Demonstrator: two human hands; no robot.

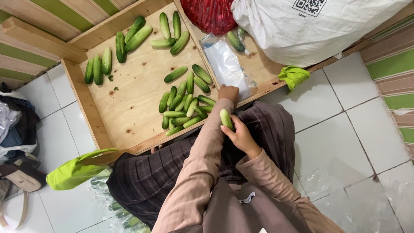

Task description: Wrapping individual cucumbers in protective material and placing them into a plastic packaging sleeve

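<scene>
Over lap — right hand grips cucumber.

White sack, red mesh bag

Cut off by the top edge: red mesh bag and big white sack. Left hand shown from the back only, fingers hidden, so grip unreadable. Cucumber half covered by right hand. Half hidden behind skirt and green cloth: clear bag of cucumbers. Cropped at left edge: pile of dark bags.
</scene>
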